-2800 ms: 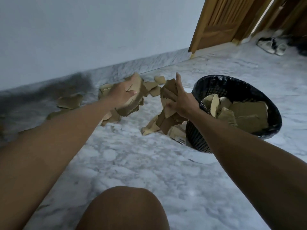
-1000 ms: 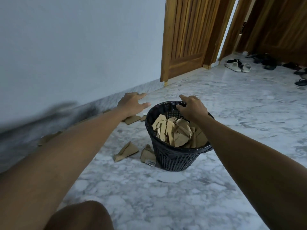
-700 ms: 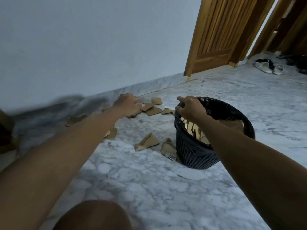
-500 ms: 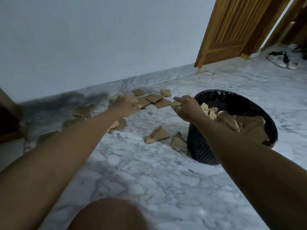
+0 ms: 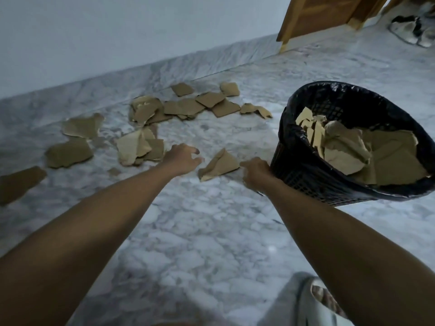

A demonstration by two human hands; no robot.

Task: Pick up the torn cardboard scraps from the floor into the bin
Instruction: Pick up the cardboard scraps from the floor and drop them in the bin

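Several torn brown cardboard scraps (image 5: 186,107) lie scattered on the marble floor near the wall. One folded scrap (image 5: 219,165) lies between my hands. My left hand (image 5: 182,158) hovers just left of it, fingers apart and empty. My right hand (image 5: 255,171) sits just right of it, fingers curled down at the floor against the bin's side; whether it holds anything is hidden. The black mesh bin (image 5: 296,175) with a black liner stands at the right, partly filled with cardboard pieces (image 5: 348,149).
A pale wall with a marble skirting (image 5: 146,71) runs along the back. A wooden door frame (image 5: 306,20) stands at the top right, with sandals (image 5: 409,31) beyond it. Grey cloth (image 5: 303,302) shows at the bottom edge.
Both hands have come down from the bin's rim and the far scraps to the floor, either side of the folded scrap. The view has tilted downward.
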